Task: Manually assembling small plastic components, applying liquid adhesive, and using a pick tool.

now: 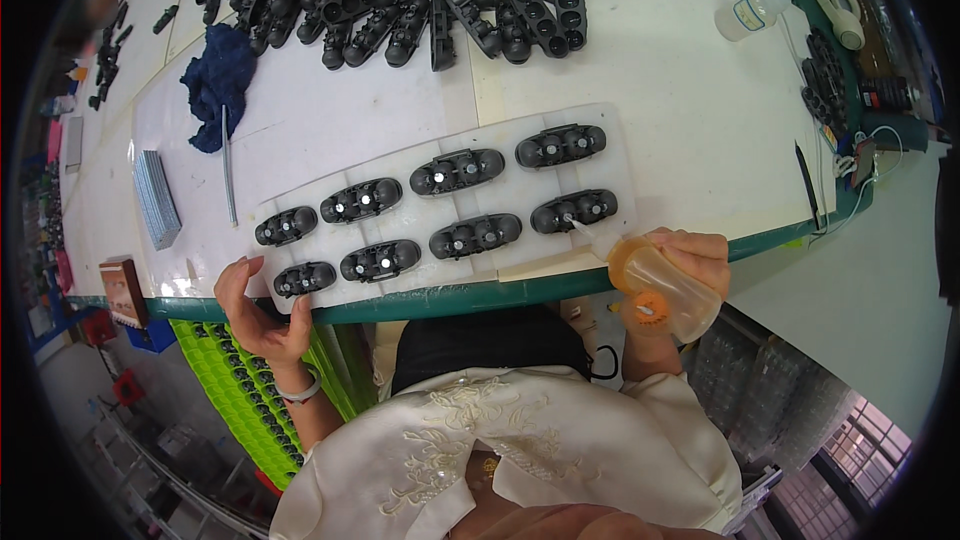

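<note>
My right hand (698, 255) holds one bottle (672, 285), right of one board's (468, 203) eight black parts (476, 236); my left hand (265, 328) is wide.

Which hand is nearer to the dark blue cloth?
Left. In the picture, the left hand is below the cloth; the right hand is farther, to the lower right, holding a bottle.

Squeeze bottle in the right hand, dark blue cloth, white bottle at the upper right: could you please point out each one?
Squeeze bottle (690, 300): head view, on its translucent body.
Dark blue cloth (218, 75): head view, on its crumpled middle.
White bottle (744, 16): head view, on its body.
</note>
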Tool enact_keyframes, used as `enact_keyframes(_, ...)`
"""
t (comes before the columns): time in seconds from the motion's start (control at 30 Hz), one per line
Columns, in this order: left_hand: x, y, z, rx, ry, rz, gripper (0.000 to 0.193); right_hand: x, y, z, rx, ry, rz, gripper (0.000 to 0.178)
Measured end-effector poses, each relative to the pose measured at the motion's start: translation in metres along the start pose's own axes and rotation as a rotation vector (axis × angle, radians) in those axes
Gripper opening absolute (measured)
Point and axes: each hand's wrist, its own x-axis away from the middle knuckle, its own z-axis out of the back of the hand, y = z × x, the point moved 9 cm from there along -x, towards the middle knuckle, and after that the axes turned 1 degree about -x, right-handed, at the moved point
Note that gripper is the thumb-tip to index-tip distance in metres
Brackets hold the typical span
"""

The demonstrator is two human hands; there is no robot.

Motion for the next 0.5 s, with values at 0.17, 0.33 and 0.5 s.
enact_keyframes(0.17, 0.0, -0.001, -0.002, 0.013, -0.004, 0.008, 0.058, 0.005, 0.005, 0.018, -0.104, 0.11, 0.0, 0.025)
enact_keyframes(0.33, 0.002, -0.003, 0.001, 0.005, -0.005, 0.009, 0.059, 0.011, 0.006, 0.029, 0.027, 0.182, 0.077, 0.029)
enact_keyframes(0.5, 0.002, -0.004, 0.0, 0.017, -0.012, 0.017, 0.059, 0.006, 0.004, 0.025, 0.108, 0.058, 0.033, 0.03)
